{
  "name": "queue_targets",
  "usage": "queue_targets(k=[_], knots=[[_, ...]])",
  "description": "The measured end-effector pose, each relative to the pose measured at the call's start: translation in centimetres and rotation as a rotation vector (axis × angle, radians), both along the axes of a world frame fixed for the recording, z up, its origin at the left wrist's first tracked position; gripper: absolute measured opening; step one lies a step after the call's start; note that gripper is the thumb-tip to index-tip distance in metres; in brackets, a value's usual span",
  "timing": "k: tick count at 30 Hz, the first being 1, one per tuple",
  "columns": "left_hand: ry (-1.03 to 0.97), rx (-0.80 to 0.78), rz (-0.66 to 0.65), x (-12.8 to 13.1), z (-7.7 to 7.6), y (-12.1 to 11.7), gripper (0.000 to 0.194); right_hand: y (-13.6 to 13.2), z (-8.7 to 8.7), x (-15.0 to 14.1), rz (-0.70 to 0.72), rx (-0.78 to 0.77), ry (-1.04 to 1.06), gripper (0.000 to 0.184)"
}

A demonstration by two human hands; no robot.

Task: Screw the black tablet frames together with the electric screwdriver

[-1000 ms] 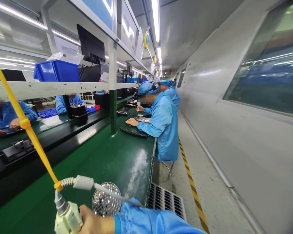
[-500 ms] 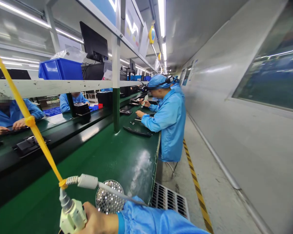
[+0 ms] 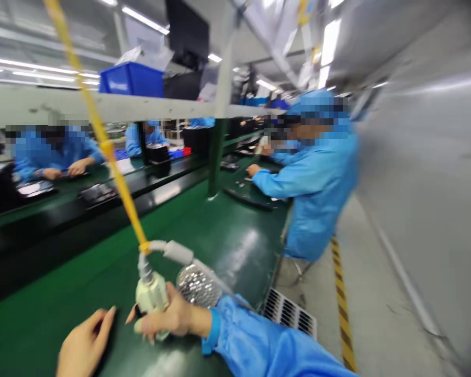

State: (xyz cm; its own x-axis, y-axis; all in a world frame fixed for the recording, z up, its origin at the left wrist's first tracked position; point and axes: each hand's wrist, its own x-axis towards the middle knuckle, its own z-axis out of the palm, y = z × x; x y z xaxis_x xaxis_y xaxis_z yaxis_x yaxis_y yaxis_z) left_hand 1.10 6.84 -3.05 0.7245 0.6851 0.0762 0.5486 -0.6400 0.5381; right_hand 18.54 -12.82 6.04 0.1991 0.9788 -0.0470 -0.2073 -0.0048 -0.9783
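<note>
My right hand (image 3: 168, 319) is wrapped around a cream-coloured electric screwdriver (image 3: 152, 296) standing upright over the green bench (image 3: 102, 283). A yellow strap (image 3: 102, 136) runs up from the tool's top, and a grey cable (image 3: 196, 262) leaves it over my blue sleeve. My left hand (image 3: 82, 345) rests low on the bench just left of the tool, fingers stretched out and holding nothing. A round perforated metal dish (image 3: 198, 285) lies right behind the tool.
A co-worker in a blue coat (image 3: 314, 178) sits at the bench farther along, hands on a dark part. More people work across the black conveyor (image 3: 82, 209). A blue bin (image 3: 131, 78) stands on the overhead shelf. A floor grate (image 3: 290, 314) and yellow-striped aisle lie right.
The view has swung left and down with blur. My left hand has come into view beside the tool. My right hand still grips the screwdriver.
</note>
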Motion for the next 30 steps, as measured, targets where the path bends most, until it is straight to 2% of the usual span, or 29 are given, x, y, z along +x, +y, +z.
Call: queue_targets(k=[2,5,9,12,14,18,22,27,30], knots=[[0.027,-0.002,0.015,0.4,2.5,-2.0,0.056,-0.9,1.0,0.3,-0.013,0.023,0.052,0.085],[0.004,0.022,0.101,1.1,4.7,-3.6,0.057,-2.0,2.7,2.7,-0.237,0.194,0.119,0.073],[0.029,0.017,0.143,1.2,5.3,-4.2,0.057,-3.2,4.0,6.3,-0.564,0.348,0.091,0.063],[0.057,-0.01,0.129,1.1,5.4,-4.1,0.06,-3.3,3.6,7.3,-0.698,0.351,0.058,0.057],[0.071,-0.021,0.122,1.2,5.4,-4.0,0.062,-2.9,2.9,7.1,-0.71,0.355,0.032,0.052],[0.074,-0.013,0.133,1.2,5.6,-4.0,0.063,-2.2,1.9,6.0,-0.644,0.348,-0.001,0.05],[0.063,-0.016,0.137,1.1,5.7,-4.0,0.062,-1.9,1.8,5.6,-0.619,0.294,0.002,0.05],[0.034,-0.011,0.125,0.9,5.5,-3.9,0.061,-1.7,1.7,5.1,-0.566,0.322,0.049,0.045],[0.013,-0.007,0.12,0.8,5.4,-3.8,0.06,-1.6,1.5,4.6,-0.553,0.286,0.08,0.045]])
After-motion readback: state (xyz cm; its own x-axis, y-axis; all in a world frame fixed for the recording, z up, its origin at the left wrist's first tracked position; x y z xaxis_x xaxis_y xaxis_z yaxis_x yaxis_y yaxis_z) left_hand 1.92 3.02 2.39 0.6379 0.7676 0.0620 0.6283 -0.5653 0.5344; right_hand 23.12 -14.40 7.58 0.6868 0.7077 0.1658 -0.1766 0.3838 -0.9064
